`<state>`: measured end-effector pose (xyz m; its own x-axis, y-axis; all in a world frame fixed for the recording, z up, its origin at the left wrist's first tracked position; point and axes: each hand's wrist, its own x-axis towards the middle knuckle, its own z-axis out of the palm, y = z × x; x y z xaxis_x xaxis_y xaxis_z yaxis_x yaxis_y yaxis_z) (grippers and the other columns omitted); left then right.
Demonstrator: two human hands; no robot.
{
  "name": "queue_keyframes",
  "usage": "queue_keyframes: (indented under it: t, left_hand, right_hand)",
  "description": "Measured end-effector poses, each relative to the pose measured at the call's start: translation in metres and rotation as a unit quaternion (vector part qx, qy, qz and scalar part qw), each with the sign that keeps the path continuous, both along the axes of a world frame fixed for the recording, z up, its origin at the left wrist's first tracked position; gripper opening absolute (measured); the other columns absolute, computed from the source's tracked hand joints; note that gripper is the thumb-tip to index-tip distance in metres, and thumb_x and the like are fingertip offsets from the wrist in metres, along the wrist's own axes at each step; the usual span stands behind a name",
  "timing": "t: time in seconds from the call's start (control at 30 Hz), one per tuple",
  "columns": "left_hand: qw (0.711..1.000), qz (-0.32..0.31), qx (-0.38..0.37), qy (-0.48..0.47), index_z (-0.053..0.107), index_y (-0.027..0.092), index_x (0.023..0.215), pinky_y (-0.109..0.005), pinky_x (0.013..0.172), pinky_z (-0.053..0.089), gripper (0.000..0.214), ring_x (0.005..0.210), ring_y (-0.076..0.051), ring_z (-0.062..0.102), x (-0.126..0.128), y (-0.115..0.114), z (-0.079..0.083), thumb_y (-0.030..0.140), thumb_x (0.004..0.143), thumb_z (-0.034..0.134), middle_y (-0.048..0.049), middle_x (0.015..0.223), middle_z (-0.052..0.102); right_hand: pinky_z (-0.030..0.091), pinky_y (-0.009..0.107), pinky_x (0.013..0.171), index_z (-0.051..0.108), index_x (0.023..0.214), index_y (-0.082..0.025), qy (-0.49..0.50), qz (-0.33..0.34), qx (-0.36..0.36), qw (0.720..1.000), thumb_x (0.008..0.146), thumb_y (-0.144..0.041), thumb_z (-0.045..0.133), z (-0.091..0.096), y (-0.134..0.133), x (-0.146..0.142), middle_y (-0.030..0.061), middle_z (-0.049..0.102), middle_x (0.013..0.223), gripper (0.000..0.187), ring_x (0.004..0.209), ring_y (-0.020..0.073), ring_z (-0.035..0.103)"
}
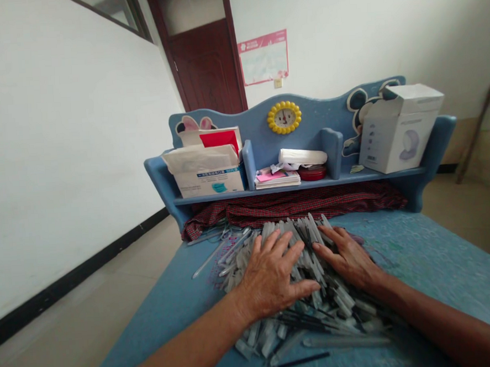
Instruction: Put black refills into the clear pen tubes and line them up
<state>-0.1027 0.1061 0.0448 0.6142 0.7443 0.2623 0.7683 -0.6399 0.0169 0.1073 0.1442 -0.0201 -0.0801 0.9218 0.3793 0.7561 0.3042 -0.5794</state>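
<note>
A large heap of clear plastic pen barrels and caps [275, 339] lies on the blue desk, with thin dark pen refills [307, 319] mixed in. My left hand [269, 273] rests palm down on the left part of the heap, fingers spread. On the heap's right side lies my right hand [349, 257], its fingers stretched out and touching the pen parts. Neither hand grips anything that I can see. Some clear tubes [210, 260] lie loose left of the heap. What is under my palms is hidden.
The blue desk [162, 327] has a raised shelf [229, 194] at its back. On it stand a mask box [211, 177], stacked papers [278, 178], a red round tin [313, 172] and a white carton [399, 130]. A checked cloth [296, 202] lies beneath.
</note>
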Motion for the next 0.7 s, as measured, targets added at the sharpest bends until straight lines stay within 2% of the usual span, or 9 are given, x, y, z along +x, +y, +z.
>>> queue_keyframes:
  t: [0.13, 0.2, 0.27, 0.33, 0.4, 0.47, 0.53, 0.6, 0.7]
  left_hand:
    - [1.0, 0.001, 0.003, -0.004, 0.045, 0.021, 0.131, -0.063, 0.1, 0.025, 0.074, 0.129, -0.037, 0.032, 0.002, 0.0, 0.002, 0.07, 0.075, 0.046, -0.014, 0.14, 0.042]
    - [1.0, -0.003, 0.024, -0.017, 0.045, 0.02, 0.131, -0.062, 0.1, 0.026, 0.075, 0.128, -0.036, 0.035, -0.004, 0.005, 0.008, 0.071, 0.075, 0.045, -0.0149, 0.139, 0.043]
    - [0.997, 0.014, 0.057, -0.046, 0.046, 0.018, 0.13, -0.056, 0.103, 0.025, 0.074, 0.128, -0.033, 0.037, -0.02, 0.014, 0.02, 0.069, 0.077, 0.042, -0.0154, 0.139, 0.043]
    - [0.988, 0.104, 0.072, -0.094, 0.05, 0.014, 0.126, -0.045, 0.106, 0.028, 0.067, 0.125, -0.027, 0.042, -0.047, 0.026, 0.032, 0.064, 0.084, 0.034, -0.0152, 0.134, 0.049]
    - [0.967, 0.228, 0.018, -0.113, 0.055, 0.013, 0.119, -0.037, 0.104, 0.032, 0.064, 0.121, -0.024, 0.047, -0.079, 0.036, 0.037, 0.06, 0.088, 0.024, -0.0129, 0.126, 0.056]
    - [0.959, 0.264, -0.017, -0.104, 0.06, 0.013, 0.113, -0.037, 0.099, 0.038, 0.063, 0.113, -0.025, 0.054, -0.107, 0.043, 0.034, 0.058, 0.089, 0.023, -0.0125, 0.118, 0.062]
    - [0.956, 0.276, -0.044, -0.095, 0.061, 0.014, 0.11, -0.038, 0.096, 0.041, 0.061, 0.11, -0.027, 0.057, -0.127, 0.046, 0.023, 0.058, 0.087, 0.026, -0.0123, 0.116, 0.064]
    - [0.953, 0.281, -0.064, -0.091, 0.061, 0.015, 0.112, -0.038, 0.096, 0.041, 0.06, 0.111, -0.027, 0.056, -0.137, 0.046, 0.011, 0.058, 0.086, 0.028, -0.0119, 0.117, 0.063]
    - [0.952, 0.278, -0.086, -0.091, 0.063, 0.016, 0.109, -0.04, 0.095, 0.042, 0.061, 0.11, -0.028, 0.057, -0.139, 0.045, -0.002, 0.059, 0.085, 0.028, -0.0103, 0.115, 0.065]
  right_hand:
    - [0.042, 0.036, 0.087, 0.05, 0.128, -0.018, -0.002, 0.004, -0.01, 1.0, 0.083, -0.052, 0.045, 0.0, -0.001, 0.0, 0.0107, 0.055, 0.109, 0.057, 0.099, 0.0252, 0.055]
    - [0.042, 0.036, 0.086, 0.05, 0.127, -0.017, -0.001, 0.008, -0.02, 1.0, 0.083, -0.053, 0.043, 0.001, -0.002, 0.0, 0.011, 0.054, 0.109, 0.057, 0.098, 0.0253, 0.055]
    - [0.04, 0.037, 0.089, 0.05, 0.127, -0.017, 0.005, 0.011, -0.024, 1.0, 0.084, -0.053, 0.042, 0.001, -0.004, 0.0, 0.0115, 0.053, 0.111, 0.057, 0.101, 0.0256, 0.054]
    - [0.039, 0.037, 0.091, 0.05, 0.127, -0.017, 0.013, 0.011, -0.024, 1.0, 0.084, -0.053, 0.041, 0.001, -0.005, 0.0, 0.0117, 0.052, 0.114, 0.056, 0.103, 0.0258, 0.052]
    - [0.038, 0.037, 0.093, 0.05, 0.127, -0.016, 0.015, 0.012, -0.021, 1.0, 0.084, -0.053, 0.042, 0.002, -0.005, -0.001, 0.0119, 0.052, 0.114, 0.057, 0.104, 0.0261, 0.051]
    - [0.038, 0.036, 0.093, 0.05, 0.127, -0.015, 0.012, 0.013, -0.02, 1.0, 0.084, -0.052, 0.042, 0.002, -0.005, -0.002, 0.0121, 0.052, 0.113, 0.057, 0.104, 0.0261, 0.051]
    - [0.037, 0.036, 0.094, 0.051, 0.126, -0.015, 0.007, 0.016, -0.02, 1.0, 0.085, -0.052, 0.041, 0.003, -0.004, -0.002, 0.0123, 0.052, 0.112, 0.056, 0.105, 0.0259, 0.051]
    - [0.037, 0.036, 0.094, 0.051, 0.126, -0.014, 0.002, 0.015, -0.019, 1.0, 0.085, -0.051, 0.041, 0.003, -0.002, -0.003, 0.0126, 0.052, 0.111, 0.057, 0.105, 0.026, 0.051]
    - [0.037, 0.036, 0.094, 0.051, 0.126, -0.012, -0.003, 0.012, -0.016, 1.0, 0.085, -0.051, 0.041, 0.001, 0.0, -0.004, 0.0135, 0.052, 0.111, 0.058, 0.104, 0.0259, 0.051]
